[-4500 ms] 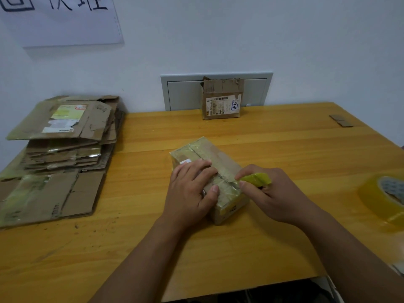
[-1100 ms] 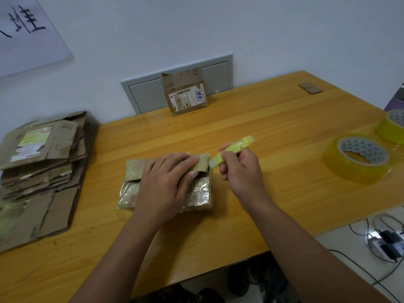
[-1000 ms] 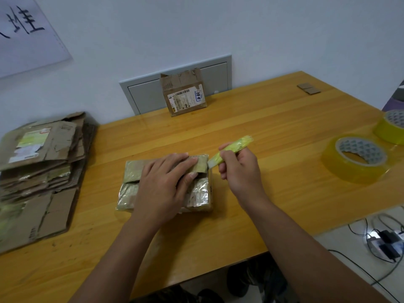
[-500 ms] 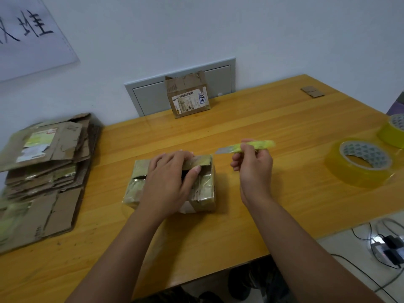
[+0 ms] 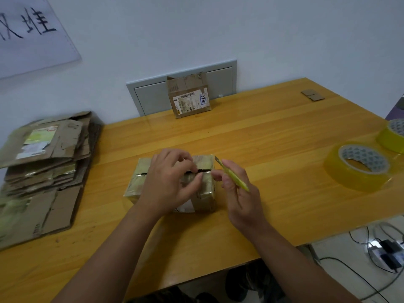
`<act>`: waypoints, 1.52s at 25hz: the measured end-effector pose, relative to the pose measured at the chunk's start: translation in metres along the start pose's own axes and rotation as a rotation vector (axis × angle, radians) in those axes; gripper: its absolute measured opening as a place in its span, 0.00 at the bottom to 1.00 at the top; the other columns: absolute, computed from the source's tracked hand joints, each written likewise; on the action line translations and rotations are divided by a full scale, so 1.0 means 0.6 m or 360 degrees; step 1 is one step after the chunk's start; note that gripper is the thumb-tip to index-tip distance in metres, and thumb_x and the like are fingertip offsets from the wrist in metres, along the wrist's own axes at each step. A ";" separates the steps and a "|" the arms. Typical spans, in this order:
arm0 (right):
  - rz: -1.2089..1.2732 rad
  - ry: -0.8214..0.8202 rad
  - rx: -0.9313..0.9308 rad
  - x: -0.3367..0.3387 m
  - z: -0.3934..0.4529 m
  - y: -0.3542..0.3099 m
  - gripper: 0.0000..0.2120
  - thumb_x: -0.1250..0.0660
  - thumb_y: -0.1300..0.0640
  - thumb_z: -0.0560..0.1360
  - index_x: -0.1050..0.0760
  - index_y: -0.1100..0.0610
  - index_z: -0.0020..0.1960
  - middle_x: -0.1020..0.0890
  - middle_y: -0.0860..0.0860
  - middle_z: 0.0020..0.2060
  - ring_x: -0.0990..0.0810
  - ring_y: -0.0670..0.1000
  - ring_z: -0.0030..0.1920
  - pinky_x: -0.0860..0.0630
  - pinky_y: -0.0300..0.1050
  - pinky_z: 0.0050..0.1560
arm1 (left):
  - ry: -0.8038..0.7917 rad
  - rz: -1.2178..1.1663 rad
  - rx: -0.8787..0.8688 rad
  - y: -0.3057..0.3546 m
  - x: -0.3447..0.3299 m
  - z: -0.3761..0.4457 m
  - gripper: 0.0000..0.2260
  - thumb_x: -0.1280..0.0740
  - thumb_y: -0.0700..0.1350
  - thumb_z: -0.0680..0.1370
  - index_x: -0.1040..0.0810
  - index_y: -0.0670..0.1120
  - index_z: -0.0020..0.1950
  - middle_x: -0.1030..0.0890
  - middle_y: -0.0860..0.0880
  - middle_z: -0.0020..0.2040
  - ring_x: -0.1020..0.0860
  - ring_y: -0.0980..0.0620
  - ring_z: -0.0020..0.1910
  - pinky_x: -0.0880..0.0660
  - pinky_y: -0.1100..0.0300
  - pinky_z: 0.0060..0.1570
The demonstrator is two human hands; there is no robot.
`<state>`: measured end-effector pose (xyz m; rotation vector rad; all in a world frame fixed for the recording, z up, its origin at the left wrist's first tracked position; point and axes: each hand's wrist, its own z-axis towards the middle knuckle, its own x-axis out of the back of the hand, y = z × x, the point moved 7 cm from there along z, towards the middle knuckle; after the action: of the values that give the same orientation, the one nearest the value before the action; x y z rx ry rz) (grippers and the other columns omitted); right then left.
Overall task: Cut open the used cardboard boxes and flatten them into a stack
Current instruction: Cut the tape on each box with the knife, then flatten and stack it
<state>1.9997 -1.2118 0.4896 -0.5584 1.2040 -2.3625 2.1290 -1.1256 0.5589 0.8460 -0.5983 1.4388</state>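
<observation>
Item 1: taped cardboard box (image 5: 203, 189), small, wrapped in glossy tape, sitting near the middle of the table (image 5: 273, 138), a little toward its near edge. A dark slit runs along the top seam between the two flaps. A white label shows on the near face.

Item 2: your left hand (image 5: 169, 182), laid over the top of the box. Its fingers (image 5: 185, 159) are curled, tips at the slit, thumb pressed on the near flap; it grips the box at the seam.

Item 3: your right hand (image 5: 239, 193), just beside the right end of the box. Its fingers are closed around the yellow-green utility knife (image 5: 232, 177), blade tip pointing up and away toward the box's far right corner. Whether the blade touches the box cannot be told.

Item 4: stack of flattened cardboard (image 5: 43, 169), at the left edge of the table, several layers, a sheet with a green and white label on top.

Item 5: second cardboard box (image 5: 189, 96), upright, at the far edge of the table, leaning against a grey wall panel (image 5: 153, 99); shipping label faces you.

Item 6: two tape rolls, yellowish; larger tape roll (image 5: 358, 169) lying flat near the right edge, another tape roll (image 5: 392, 136) beyond it, partly cut off by the frame.

Item 7: cardboard scraps (image 5: 312, 95), far right corner of the table.
</observation>
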 end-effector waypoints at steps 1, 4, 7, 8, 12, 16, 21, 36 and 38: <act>-0.0042 -0.0003 0.0066 0.000 -0.001 -0.005 0.17 0.47 0.44 0.84 0.36 0.40 0.72 0.19 0.42 0.59 0.19 0.41 0.56 0.22 0.39 0.51 | -0.0051 0.0041 -0.0049 0.006 -0.003 -0.002 0.13 0.34 0.55 0.75 0.18 0.46 0.44 0.21 0.50 0.48 0.26 0.49 0.48 0.33 0.52 0.46; -0.0109 -0.0043 0.0232 -0.005 -0.001 -0.015 0.18 0.47 0.48 0.84 0.37 0.48 0.73 0.22 0.51 0.64 0.24 0.48 0.65 0.25 0.46 0.62 | -0.0171 0.0143 -0.0118 0.018 -0.007 -0.009 0.15 0.35 0.57 0.75 0.17 0.47 0.48 0.20 0.50 0.49 0.23 0.49 0.48 0.33 0.55 0.48; -0.0088 -0.0073 0.0224 -0.009 0.002 -0.015 0.18 0.47 0.49 0.84 0.38 0.48 0.74 0.23 0.53 0.66 0.26 0.49 0.68 0.27 0.48 0.65 | -0.0197 0.0246 -0.0092 0.022 -0.003 -0.015 0.17 0.37 0.57 0.77 0.16 0.47 0.52 0.20 0.50 0.52 0.23 0.50 0.51 0.34 0.56 0.52; -0.0101 -0.0083 0.0233 -0.009 0.002 -0.016 0.18 0.46 0.51 0.84 0.38 0.48 0.74 0.24 0.53 0.67 0.27 0.49 0.69 0.28 0.47 0.66 | -0.0230 0.0286 -0.0074 0.023 -0.005 -0.017 0.18 0.39 0.58 0.78 0.16 0.47 0.53 0.21 0.50 0.53 0.24 0.49 0.53 0.34 0.54 0.53; -0.0174 -0.0152 0.0238 -0.015 0.002 -0.012 0.24 0.42 0.60 0.80 0.39 0.48 0.74 0.28 0.49 0.69 0.28 0.48 0.69 0.28 0.44 0.65 | -0.0387 0.0241 0.0003 0.019 -0.013 -0.021 0.21 0.42 0.60 0.79 0.17 0.46 0.52 0.23 0.48 0.57 0.26 0.48 0.56 0.34 0.53 0.55; -0.0129 -0.0181 -0.0012 -0.018 0.010 -0.002 0.17 0.47 0.49 0.83 0.38 0.42 0.71 0.22 0.46 0.64 0.25 0.42 0.65 0.27 0.37 0.61 | -0.0353 -0.0036 0.0031 0.013 -0.011 -0.017 0.21 0.37 0.60 0.76 0.19 0.43 0.53 0.24 0.47 0.57 0.26 0.49 0.56 0.30 0.55 0.56; -0.0118 -0.0209 -0.0103 -0.019 0.017 0.003 0.15 0.46 0.48 0.82 0.36 0.41 0.68 0.21 0.44 0.61 0.24 0.42 0.62 0.26 0.38 0.58 | -0.0503 -0.0125 0.0085 0.010 -0.023 -0.011 0.32 0.34 0.72 0.67 0.24 0.47 0.55 0.25 0.54 0.61 0.27 0.57 0.57 0.29 0.58 0.54; 0.0744 0.0120 -0.0616 0.037 -0.003 0.039 0.10 0.37 0.57 0.75 0.24 0.53 0.55 0.16 0.56 0.35 0.18 0.53 0.41 0.23 0.41 0.41 | -0.0554 -0.0161 0.0188 0.002 -0.032 -0.011 0.29 0.37 0.70 0.69 0.27 0.49 0.58 0.25 0.56 0.64 0.28 0.56 0.62 0.31 0.53 0.62; 0.0730 0.0106 -0.0605 0.036 -0.001 0.035 0.09 0.37 0.56 0.75 0.24 0.53 0.55 0.16 0.56 0.36 0.17 0.53 0.41 0.23 0.42 0.42 | -0.0579 -0.0166 0.0182 0.002 -0.031 -0.012 0.28 0.37 0.69 0.70 0.27 0.49 0.59 0.25 0.56 0.64 0.28 0.57 0.62 0.32 0.54 0.63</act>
<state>1.9857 -1.2345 0.4754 -0.2766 1.6270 -1.7928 2.1253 -1.1309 0.5400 1.2265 -0.7367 1.2408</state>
